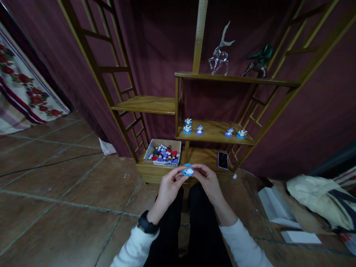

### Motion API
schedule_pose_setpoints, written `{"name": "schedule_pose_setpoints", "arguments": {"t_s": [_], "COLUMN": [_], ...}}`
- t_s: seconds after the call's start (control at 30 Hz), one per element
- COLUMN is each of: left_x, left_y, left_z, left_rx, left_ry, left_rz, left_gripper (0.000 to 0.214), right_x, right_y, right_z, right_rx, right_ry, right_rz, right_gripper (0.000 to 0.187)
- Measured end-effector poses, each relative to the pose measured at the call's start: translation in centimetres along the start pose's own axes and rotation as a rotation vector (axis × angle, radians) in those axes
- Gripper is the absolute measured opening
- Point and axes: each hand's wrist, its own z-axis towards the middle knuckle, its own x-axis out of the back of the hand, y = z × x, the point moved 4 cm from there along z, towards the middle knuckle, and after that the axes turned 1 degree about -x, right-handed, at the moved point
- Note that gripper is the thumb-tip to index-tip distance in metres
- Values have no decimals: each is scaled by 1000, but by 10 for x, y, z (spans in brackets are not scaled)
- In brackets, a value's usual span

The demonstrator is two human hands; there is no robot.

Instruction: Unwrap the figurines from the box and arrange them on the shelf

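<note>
Between both hands I hold a small white figurine with a blue base (pixel 188 171), in front of the wooden shelf unit (pixel 155 168). The fingers of my left hand (pixel 170 185) pinch it from the left. My right hand (pixel 208 181) grips its right side with thumb and fingertips. Several similar figurines stand on the middle shelf: a purple one (pixel 199 129) at the left, another purple one (pixel 229 132) and a blue-based one (pixel 241 134) at the right. A cardboard box (pixel 148 149) full of red, blue and purple figurines sits on the low left shelf.
A phone (pixel 223 160) lies on the low right shelf. Above stand a clear deer ornament (pixel 219 55) and a dark green statue (pixel 261 61). On the tiled floor at right are a white box (pixel 278 207) and a cream bag (pixel 319 196). A cable (pixel 52 163) runs across the left floor.
</note>
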Motion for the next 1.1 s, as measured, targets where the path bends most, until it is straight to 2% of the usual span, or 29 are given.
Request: {"name": "schedule_pose_setpoints", "arguments": {"t_s": [0.2, 0.33, 0.47, 0.6, 0.87, 1.1], "left_x": [1, -5, -10, -11, -14, -14], "left_y": [9, 3, -9, -13, -5, 2], "left_z": [-9, -7, -2, -2, -6, -9], "left_rx": [-34, 48, 143, 185, 88, -5], "left_ry": [14, -8, -16, -41, -97, -176], "left_rz": [204, 14, -173, -239, -121, 27], "left_gripper": [28, 30, 39, 41, 30, 25], "right_x": [3, 6, 7, 6, 12, 15], "right_y": [-15, -14, -2, 0, -4, -8], "right_z": [-10, -13, -12, -15, -21, -22], "right_rx": [76, 93, -9, -48, -103, -177], "right_ry": [10, 47, 58, 86, 104, 5], "right_rz": [-80, -138, -43, 57, 157, 189], "right_gripper": [16, 15, 19, 26, 28, 28]}}
